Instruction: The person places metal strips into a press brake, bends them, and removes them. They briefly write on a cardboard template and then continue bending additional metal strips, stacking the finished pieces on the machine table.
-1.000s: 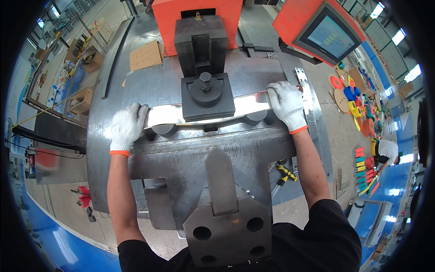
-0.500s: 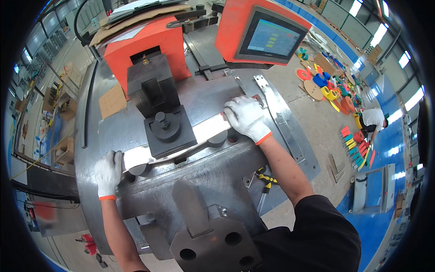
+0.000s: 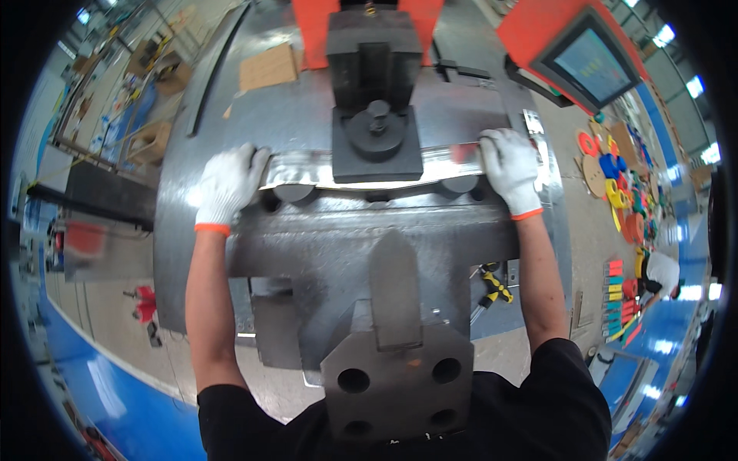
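A shiny, slightly bowed metal bar [image 3: 300, 170] lies across the machine bed, its middle passing by the dark press block [image 3: 378, 169] with a round, bolted top. My left hand [image 3: 231, 184], in a white knit glove with an orange cuff, is closed on the bar's left end. At the right end my right hand [image 3: 510, 170], gloved alike, grips the bar with fingers curled over it. Two round dark supports, a left one [image 3: 295, 194] and a right one [image 3: 460, 184], stand along its near edge. The bar's ends are hidden under the gloves.
A dark pointed steel tool head [image 3: 395, 292] rises close in front of me. Yellow-and-black pliers [image 3: 496, 286] lie to the right. An orange-framed screen [image 3: 588, 61] stands at the far right, and cardboard [image 3: 267, 67] lies at the far left. Another person [image 3: 661, 273] bends down beyond.
My view has turned, so the bar and press now appear more level and central. Both hands stay at the bar's ends.
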`<state>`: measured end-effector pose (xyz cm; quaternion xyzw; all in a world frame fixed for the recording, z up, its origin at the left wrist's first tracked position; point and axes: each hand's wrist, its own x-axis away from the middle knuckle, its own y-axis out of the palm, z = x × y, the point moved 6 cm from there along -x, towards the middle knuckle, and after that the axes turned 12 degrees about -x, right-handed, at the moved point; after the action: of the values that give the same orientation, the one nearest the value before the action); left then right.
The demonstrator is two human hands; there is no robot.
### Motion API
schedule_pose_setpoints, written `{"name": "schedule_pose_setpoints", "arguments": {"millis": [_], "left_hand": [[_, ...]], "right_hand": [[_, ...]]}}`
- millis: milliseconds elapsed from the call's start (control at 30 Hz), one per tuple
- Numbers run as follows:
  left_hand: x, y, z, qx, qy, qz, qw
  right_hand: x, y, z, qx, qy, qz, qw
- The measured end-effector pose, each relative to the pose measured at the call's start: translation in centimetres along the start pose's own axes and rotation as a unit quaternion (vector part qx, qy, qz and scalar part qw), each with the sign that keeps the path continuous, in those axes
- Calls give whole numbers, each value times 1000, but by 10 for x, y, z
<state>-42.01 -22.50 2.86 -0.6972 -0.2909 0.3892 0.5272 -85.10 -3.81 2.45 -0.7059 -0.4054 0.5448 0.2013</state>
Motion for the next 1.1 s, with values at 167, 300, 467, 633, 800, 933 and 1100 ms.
{"name": "schedule_pose_setpoints", "arguments": {"millis": [167,300,467,633,800,933,1100], "left_hand": [[0,-3,1,7,0,5,1000],[-1,-4,3,14,-1,7,1000],[-3,-4,4,30,-14,-36,999],[-1,-4,-2,13,4,-35,999],[56,-79,-66,23,-22,283,959],[210,-135,-156,225,-360,361,830],[423,-72,-223,144,-500,324,790]], "right_hand": [[1,-2,-1,17,14,-28,999],[-1,-1,1,8,13,-31,999],[0,-2,3,9,18,-23,1000],[-4,2,-4,18,19,-36,999],[18,-39,-7,-18,5,53,998],[107,-122,37,-208,158,167,951],[220,-149,4,-245,283,204,904]]}}
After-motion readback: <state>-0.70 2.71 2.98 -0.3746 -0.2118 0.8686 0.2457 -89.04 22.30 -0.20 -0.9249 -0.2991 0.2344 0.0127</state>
